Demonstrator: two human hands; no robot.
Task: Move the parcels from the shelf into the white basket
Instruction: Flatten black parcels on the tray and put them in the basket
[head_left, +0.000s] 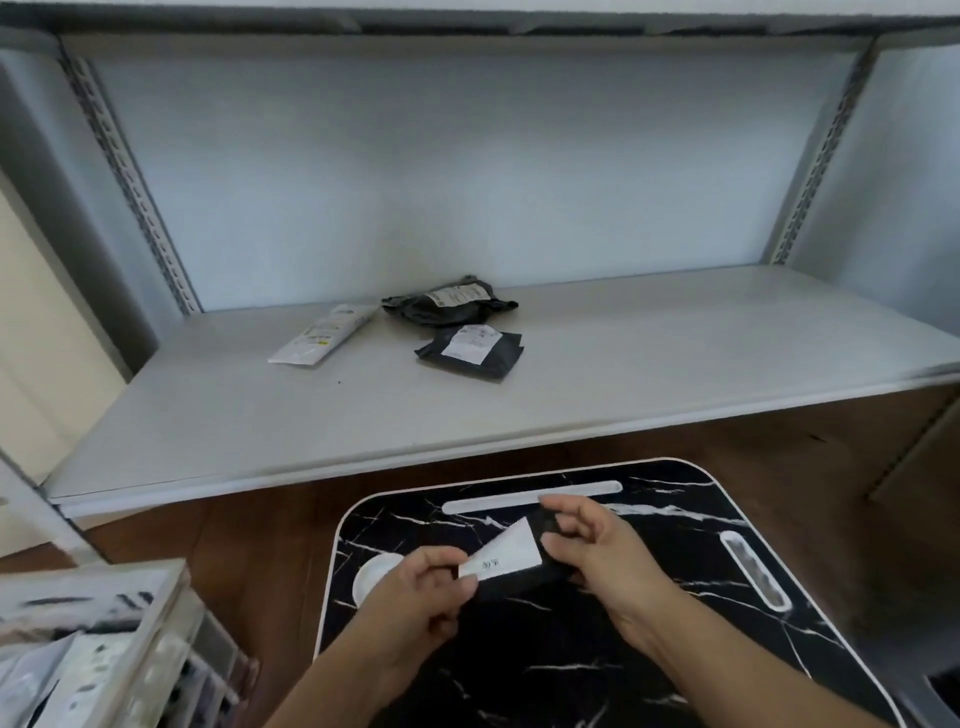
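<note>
While both hands, left (423, 592) and right (587, 551), pinch it, the black parcel (511, 564) shows a white label.

**Open shelf, 3 items clustered at the back**

Your way onto the shelf (675, 364) is open across its front and right. Only the white tube (324, 335) and 2 dark parcels (449, 301) (470, 351) lie left of centre.

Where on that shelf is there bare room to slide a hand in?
The shelf is bare right of the flat black parcel to the right upright, and along its front edge. It is crowded left of centre at the back: white tube parcel, crumpled dark parcel, flat black parcel.
</note>
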